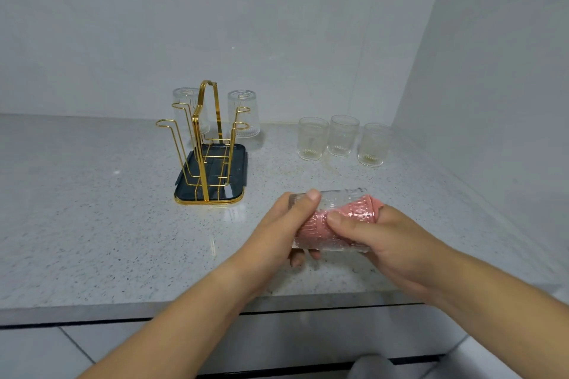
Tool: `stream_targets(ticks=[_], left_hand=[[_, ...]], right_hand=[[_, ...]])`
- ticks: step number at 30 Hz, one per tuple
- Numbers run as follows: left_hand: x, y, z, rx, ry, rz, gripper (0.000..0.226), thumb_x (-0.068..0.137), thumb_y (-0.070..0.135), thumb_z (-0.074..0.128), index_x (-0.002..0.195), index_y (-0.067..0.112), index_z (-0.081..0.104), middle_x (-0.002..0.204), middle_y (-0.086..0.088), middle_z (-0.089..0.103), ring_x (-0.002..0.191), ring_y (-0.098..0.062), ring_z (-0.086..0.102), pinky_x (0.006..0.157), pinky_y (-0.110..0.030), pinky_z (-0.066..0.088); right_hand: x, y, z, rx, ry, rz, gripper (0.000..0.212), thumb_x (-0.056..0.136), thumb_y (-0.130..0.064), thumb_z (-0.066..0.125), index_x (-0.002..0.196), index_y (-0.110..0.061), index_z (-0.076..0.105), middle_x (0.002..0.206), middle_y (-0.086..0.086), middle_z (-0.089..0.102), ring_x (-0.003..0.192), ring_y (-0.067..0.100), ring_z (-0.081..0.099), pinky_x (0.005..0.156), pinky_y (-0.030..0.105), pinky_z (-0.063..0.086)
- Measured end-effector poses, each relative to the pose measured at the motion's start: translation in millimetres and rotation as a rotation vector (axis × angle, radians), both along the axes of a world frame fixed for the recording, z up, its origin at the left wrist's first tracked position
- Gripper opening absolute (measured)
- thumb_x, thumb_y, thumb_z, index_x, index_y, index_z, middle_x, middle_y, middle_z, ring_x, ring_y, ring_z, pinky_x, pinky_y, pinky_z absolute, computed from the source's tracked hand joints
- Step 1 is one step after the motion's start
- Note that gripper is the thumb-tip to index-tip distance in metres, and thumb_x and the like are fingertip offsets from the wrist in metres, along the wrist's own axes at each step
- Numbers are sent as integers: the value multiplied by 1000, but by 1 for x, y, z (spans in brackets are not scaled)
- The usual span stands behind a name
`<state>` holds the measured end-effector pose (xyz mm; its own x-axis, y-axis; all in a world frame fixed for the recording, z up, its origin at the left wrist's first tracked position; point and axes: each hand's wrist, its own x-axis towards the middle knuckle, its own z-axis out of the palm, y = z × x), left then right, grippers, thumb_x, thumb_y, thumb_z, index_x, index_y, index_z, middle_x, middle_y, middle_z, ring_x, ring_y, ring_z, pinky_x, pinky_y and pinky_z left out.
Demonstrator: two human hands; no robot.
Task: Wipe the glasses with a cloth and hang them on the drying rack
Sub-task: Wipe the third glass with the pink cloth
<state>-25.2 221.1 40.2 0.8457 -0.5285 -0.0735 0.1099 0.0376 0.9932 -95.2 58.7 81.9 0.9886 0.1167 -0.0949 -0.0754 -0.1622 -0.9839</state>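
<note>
Gold wire is making up the drying rack (198,148), which is standing at ten o'clock from our hands on a dark tray (184,178), presumably so that drips are landing there and not on the speckled counter (92,209). Two glasses are already hanging mouth down on its far pegs, the left hung glass (187,108) and the right hung glass (244,115). The nearer pegs are showing bare, so we are judging the job partly done.

Moving right, our left hand (284,224) is gripping the held glass (338,198) by its base end, thumb lying across the top and fingers curling underneath, two fingertips showing below. We are holding it on its side above the near part of the counter, so that the mouth is facing three o'clock, toward the other hand.

Inside it the pink cloth (360,209) is filling most of the bore. Our right hand (391,243) is pressing its thumb on the outer wall while the fingers are going into the mouth with the cloth; how they are lying in there we cannot tell. That pinch through the wall is probably letting us rub the inside while the left hand is steadying the glass.

At twelve to one o'clock from the held glass, three waiting glasses (343,135) are standing upright in a row near the corner wall, well apart from the rack, likely sorting unwiped from done.
</note>
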Motion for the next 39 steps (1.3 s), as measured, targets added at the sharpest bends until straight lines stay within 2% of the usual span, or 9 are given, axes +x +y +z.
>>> stream_targets(ticks=[5, 9, 14, 18, 21, 26, 31, 35, 39], left_hand=[[-1, -2, 8, -114, 276, -21, 55, 96, 61, 54, 89, 10, 72, 64, -6, 65, 43, -15, 53, 35, -21, 36], [-2, 3, 11, -103, 441, -156, 63, 99, 59, 48, 67, 15, 81, 62, -8, 68, 39, -16, 54, 34, -18, 35], [-4, 4, -3, -102, 220, -140, 68, 89, 71, 57, 118, 10, 69, 88, -9, 70, 59, -16, 58, 49, -29, 38], [-7, 4, -9, -84, 23, -6, 48, 86, 61, 64, 114, 22, 63, 88, -6, 69, 58, -15, 59, 47, -28, 41], [-5, 3, -7, -149, 111, 27, 59, 89, 60, 67, 115, 7, 63, 75, -10, 64, 49, -16, 54, 40, -25, 40], [2, 6, -4, -214, 263, 53, 64, 88, 59, 60, 122, 5, 62, 71, -5, 64, 46, -15, 51, 38, -22, 40], [3, 6, -4, -219, 236, 84, 77, 83, 61, 60, 133, 2, 58, 74, -5, 66, 49, -16, 52, 38, -22, 42], [2, 5, -3, -232, 226, 107, 71, 90, 60, 58, 133, 4, 59, 85, -9, 66, 49, -15, 52, 39, -23, 43], [4, 8, -2, -261, 235, 135, 69, 95, 58, 55, 136, 2, 57, 78, -5, 66, 49, -15, 51, 41, -22, 41]], right_hand=[[-7, 7, -1, -379, -247, 69, 22, 98, -20, 67, 106, -38, 77, 108, -15, 78, 103, 1, 72, 92, 15, 54], [-8, 1, -7, -667, -396, 170, 15, 98, -19, 68, 109, -22, 76, 102, -11, 75, 100, 6, 70, 90, 25, 55], [-10, 2, -2, -258, -199, 72, 19, 95, -24, 65, 99, -34, 81, 104, -13, 80, 101, 4, 75, 87, 15, 55], [-1, -1, -2, 6, -6, -22, 24, 99, -26, 60, 113, -17, 78, 112, 10, 79, 110, 25, 74, 106, 44, 52], [-1, 3, -3, -31, -19, -65, 29, 103, -29, 55, 111, -14, 78, 109, 8, 80, 110, 23, 74, 109, 44, 49], [-6, 7, 1, -201, -172, -230, 25, 103, -33, 52, 103, -27, 77, 99, -15, 79, 94, -5, 71, 82, 14, 46], [-4, 7, -11, -151, -329, -415, 10, 100, -35, 56, 102, -29, 63, 84, -13, 70, 83, 5, 65, 76, 17, 48], [-9, 6, -13, -110, -407, -308, 33, 89, -58, 63, 87, -25, 56, 68, -14, 55, 62, 5, 51, 61, 15, 45], [-13, -5, -13, -52, -408, -102, 70, 79, -89, 47, 97, -24, 67, 100, 1, 73, 97, 11, 65, 89, 20, 47]])
